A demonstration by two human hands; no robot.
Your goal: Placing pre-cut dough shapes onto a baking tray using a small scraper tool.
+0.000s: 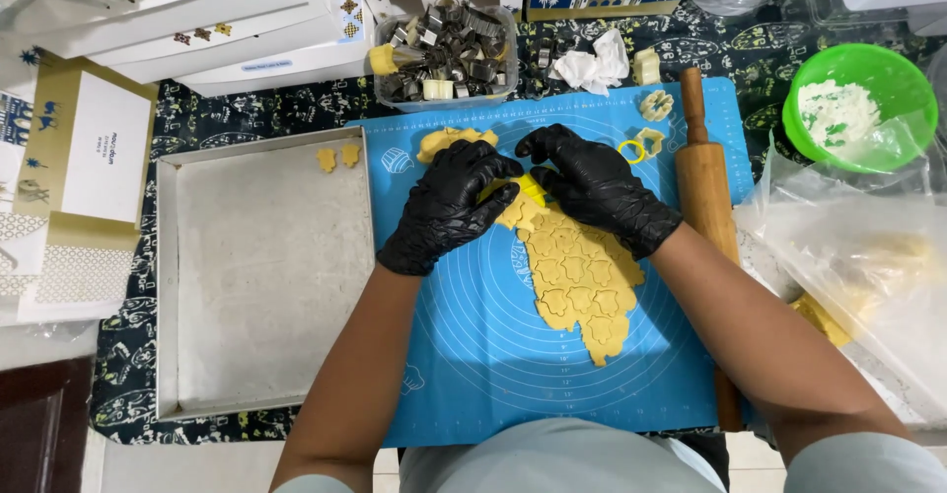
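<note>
Pressing one yellow cutter (531,189) into the dough sheet (577,281), left hand (449,207) and right hand (597,185) pinch it together; two cookies (337,157) lie in one tray (264,394).

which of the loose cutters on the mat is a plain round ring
The yellow ring cutter, right of the gloved right hand; the pale cutters beside it are flower-shaped.
</note>
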